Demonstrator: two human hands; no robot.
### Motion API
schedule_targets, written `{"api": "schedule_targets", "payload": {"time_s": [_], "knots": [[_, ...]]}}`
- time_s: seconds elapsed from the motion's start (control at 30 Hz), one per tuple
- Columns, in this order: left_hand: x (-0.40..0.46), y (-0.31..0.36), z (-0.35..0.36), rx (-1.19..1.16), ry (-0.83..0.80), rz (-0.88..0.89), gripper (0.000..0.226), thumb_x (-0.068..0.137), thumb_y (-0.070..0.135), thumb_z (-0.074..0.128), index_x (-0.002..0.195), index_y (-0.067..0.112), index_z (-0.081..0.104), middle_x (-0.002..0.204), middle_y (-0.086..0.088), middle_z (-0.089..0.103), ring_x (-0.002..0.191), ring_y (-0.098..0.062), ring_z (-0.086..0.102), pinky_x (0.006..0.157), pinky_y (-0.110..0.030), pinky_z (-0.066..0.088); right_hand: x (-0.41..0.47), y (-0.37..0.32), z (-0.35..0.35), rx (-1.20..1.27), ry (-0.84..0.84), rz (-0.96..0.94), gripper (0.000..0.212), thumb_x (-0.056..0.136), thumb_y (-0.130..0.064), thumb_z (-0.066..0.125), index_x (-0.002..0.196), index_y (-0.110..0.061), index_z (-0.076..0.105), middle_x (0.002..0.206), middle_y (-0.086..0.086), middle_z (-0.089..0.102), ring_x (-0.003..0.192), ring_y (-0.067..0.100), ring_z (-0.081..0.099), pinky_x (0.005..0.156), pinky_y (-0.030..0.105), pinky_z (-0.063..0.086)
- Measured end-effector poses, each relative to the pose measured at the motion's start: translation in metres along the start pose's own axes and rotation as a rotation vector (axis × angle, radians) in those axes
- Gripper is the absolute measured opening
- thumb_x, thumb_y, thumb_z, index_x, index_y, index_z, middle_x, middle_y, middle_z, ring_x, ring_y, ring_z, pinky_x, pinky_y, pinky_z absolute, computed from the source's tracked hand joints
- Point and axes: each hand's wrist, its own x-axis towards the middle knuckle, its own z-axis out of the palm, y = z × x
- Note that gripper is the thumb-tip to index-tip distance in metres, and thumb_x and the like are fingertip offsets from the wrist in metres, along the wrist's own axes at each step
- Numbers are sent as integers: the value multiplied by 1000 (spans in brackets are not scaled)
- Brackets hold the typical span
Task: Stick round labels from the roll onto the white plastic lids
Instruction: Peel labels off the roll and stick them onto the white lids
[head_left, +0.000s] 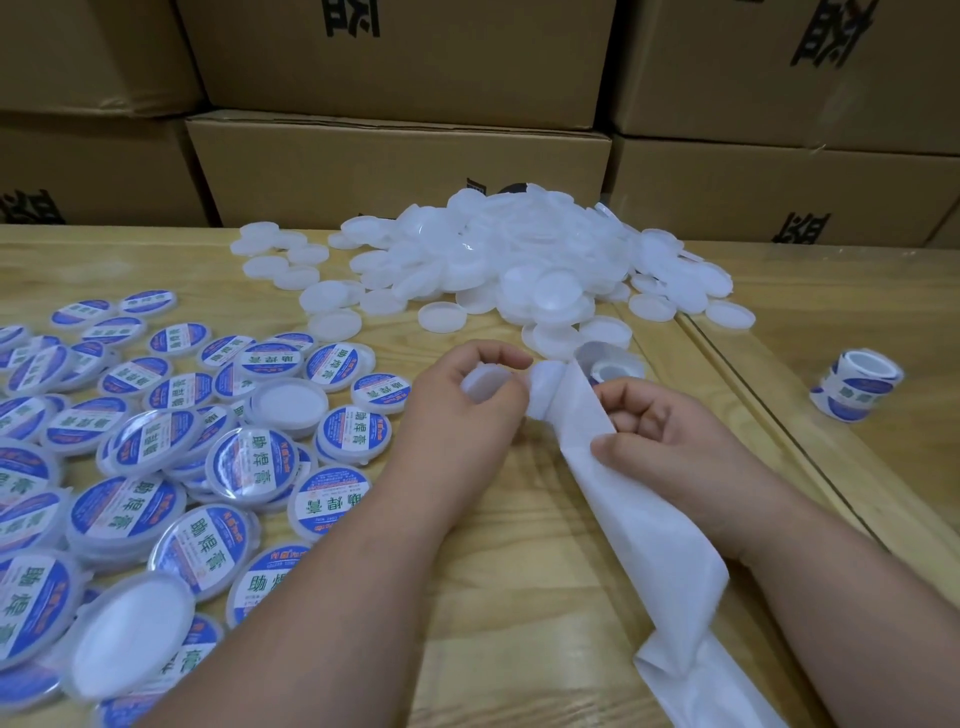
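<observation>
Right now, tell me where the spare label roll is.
The spare label roll stands alone at the right of the head view, on the table beyond the seam, right of the right hand and the plain lid pile.

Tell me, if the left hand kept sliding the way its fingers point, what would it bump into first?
Probably the white backing strip. The left hand holds a plain white lid, fingers pointing right, and the strip sits right beside them, with the right hand just behind it. Depth is hard to judge.

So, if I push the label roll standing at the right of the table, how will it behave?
The label roll stands on its flat end, so it would probably slide, not roll. Its core looks hollow, so it is likely light and may tip. Tipped onto its side, it could roll along the table.
</observation>
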Motion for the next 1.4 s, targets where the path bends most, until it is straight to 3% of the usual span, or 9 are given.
{"api": "schedule_targets", "payload": {"time_s": [0.2,0.33,0.43,0.6,0.73,1.0,1.1,1.23,1.4], "knots": [[2,3,-3,-118,76,-52,28,72,24,55,86,37,76,74,14,71,63,-4,66,53,-20,50,0,9,3,-16,147,-55,12,77,-14,61,86,-21,62,78,16,57,66,26,52,60,35,45],[-1,5,-2,-107,36,-42,28,73,24,56,86,37,78,73,15,72,61,-2,65,52,-16,48,2,15,12,-164,365,-322,19,80,-22,68,88,-38,62,69,-7,54,59,9,48,55,19,44],[-4,6,-1,-88,-9,-12,27,79,18,58,85,35,78,71,17,71,58,0,63,51,-11,44,5,14,15,-381,459,-533,34,83,-16,69,100,-43,60,86,-16,56,60,9,49,59,14,43],[-6,8,-3,-88,-56,-14,27,85,14,58,84,31,79,68,18,69,57,1,61,49,-9,41,7,12,17,-628,510,-737,38,82,8,72,104,-22,69,98,-7,50,80,-9,54,69,2,40],[-8,8,-3,-96,-97,-17,26,75,24,55,83,30,79,70,16,70,57,1,60,51,-9,42,6,11,16,-643,482,-716,22,80,11,76,89,-8,74,95,4,53,73,-8,52,66,3,39],[-3,3,-4,-107,-108,-8,25,76,26,56,85,32,79,82,8,75,61,-3,60,55,-16,47,5,10,19,-586,421,-638,8,77,-6,73,80,-13,70,96,0,55,69,2,52,64,8,38],[-1,4,-5,-277,-133,27,29,80,27,51,91,18,76,76,-5,70,62,-18,61,58,-24,49,5,9,20,-553,450,-637,8,77,-8,71,77,-14,65,95,-2,56,64,14,50,61,11,38],[1,8,-5,-613,-170,-70,25,80,26,36,97,13,49,73,-18,67,52,-29,57,51,-30,37,3,7,19,-507,551,-707,10,76,-4,70,75,-12,64,87,-3,61,60,17,52,56,16,41],[4,7,-3,-562,-208,-124,19,106,19,30,106,17,49,104,-16,76,70,-31,70,55,-31,38,2,2,23,-275,642,-584,23,78,-14,74,80,-35,65,78,-5,68,58,9,55,57,17,47]]}}
